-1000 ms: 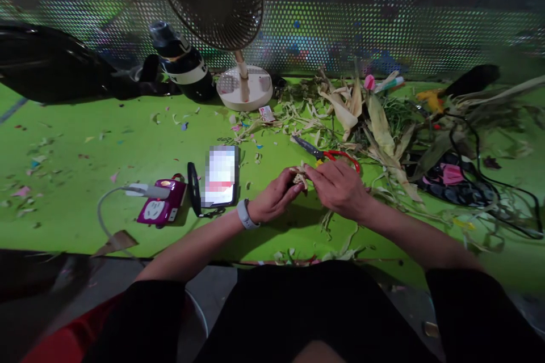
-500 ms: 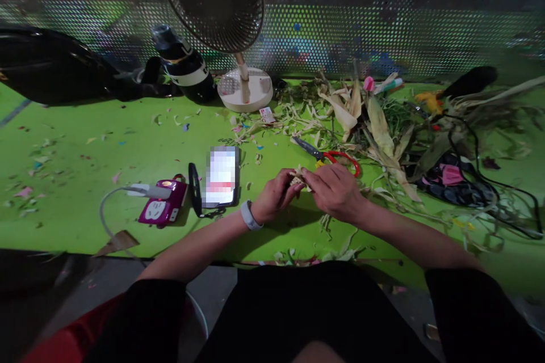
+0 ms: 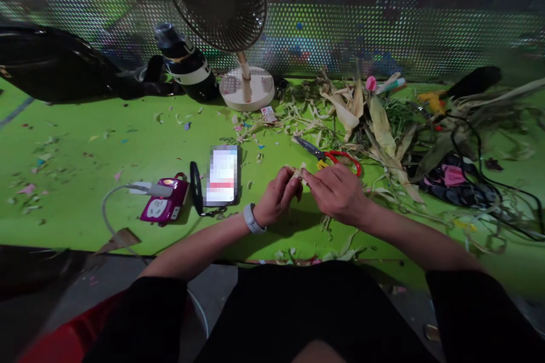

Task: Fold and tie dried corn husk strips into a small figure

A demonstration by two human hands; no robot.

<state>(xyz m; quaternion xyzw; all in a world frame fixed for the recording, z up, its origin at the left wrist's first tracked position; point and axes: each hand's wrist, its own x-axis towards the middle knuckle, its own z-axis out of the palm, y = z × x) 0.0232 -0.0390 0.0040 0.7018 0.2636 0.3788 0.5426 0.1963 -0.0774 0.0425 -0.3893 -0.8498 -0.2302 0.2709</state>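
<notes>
Between my two hands is a small pale piece of corn husk (image 3: 299,172), folded or twisted, mostly covered by fingers. My left hand (image 3: 279,197), with a wristband (image 3: 254,219), is closed and pinches the husk from the left. From the right, my right hand (image 3: 337,191) grips it between thumb and fingers. Just beyond the right hand lie scissors (image 3: 326,154) with red handles, their blades pointing to the back left. Dry corn husks (image 3: 381,125) are heaped behind them to the right.
A phone (image 3: 222,178) with a lit screen and a purple power adapter (image 3: 166,199) with a cable lie left. A fan (image 3: 247,91), a dark bottle (image 3: 187,68) and a black bag (image 3: 55,65) stand along the back. Scraps litter the green table (image 3: 97,153).
My left fingers have shifted slightly and curled closer around the husk piece, which now shows less. The right hand keeps nearly the same place.
</notes>
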